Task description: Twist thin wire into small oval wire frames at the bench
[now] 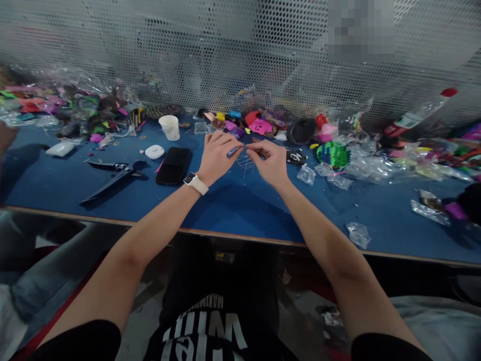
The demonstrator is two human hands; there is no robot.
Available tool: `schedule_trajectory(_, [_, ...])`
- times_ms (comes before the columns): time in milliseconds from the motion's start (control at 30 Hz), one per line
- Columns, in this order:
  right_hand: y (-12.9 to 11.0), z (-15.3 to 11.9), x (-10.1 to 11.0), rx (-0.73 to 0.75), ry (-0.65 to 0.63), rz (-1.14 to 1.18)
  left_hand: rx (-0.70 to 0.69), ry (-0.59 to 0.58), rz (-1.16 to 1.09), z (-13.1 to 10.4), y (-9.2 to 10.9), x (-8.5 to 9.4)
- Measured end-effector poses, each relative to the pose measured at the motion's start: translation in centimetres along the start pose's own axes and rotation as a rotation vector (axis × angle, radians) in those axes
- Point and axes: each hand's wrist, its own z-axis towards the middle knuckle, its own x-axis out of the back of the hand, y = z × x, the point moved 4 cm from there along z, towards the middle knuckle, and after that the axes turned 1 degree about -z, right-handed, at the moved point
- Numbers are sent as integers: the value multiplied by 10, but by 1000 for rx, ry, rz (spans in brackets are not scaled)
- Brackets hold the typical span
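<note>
Over the blue table [240, 210], my left hand [219, 156] and my right hand [269, 159] meet nearly fingertip to fingertip. Each has thumb and forefinger pinched together; whatever lies between them is too small to make out. Beneath and between the hands are several thin wire-like pieces [246, 163] on the table. A black phone [173, 166] lies just left of my left hand, whose wrist has a watch with a pale strap. Close to my right hand are a black packet with white marks [296, 157] and a small clear bag [306, 174].
Black scissors [116, 183], a white case [154, 152] and a paper cup [170, 128] are at the left. Colourful pieces and plastic bags line the perforated metal wall [225, 55]. A bottle [417, 118] leans at the right. Another person's hand [6, 136] shows far left.
</note>
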Motion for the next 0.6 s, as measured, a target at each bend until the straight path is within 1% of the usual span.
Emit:
schedule_trajectory(167, [0, 1, 2, 9, -7, -20, -11, 33, 8, 0, 1, 1])
schedule_trajectory(367, [-6, 2, 6, 90, -16, -28, -21, -8, -4, 0, 3, -2])
schedule_trajectory(600, [-10, 4, 11, 120, -86, -151, -57, -64, 12, -1, 3, -4])
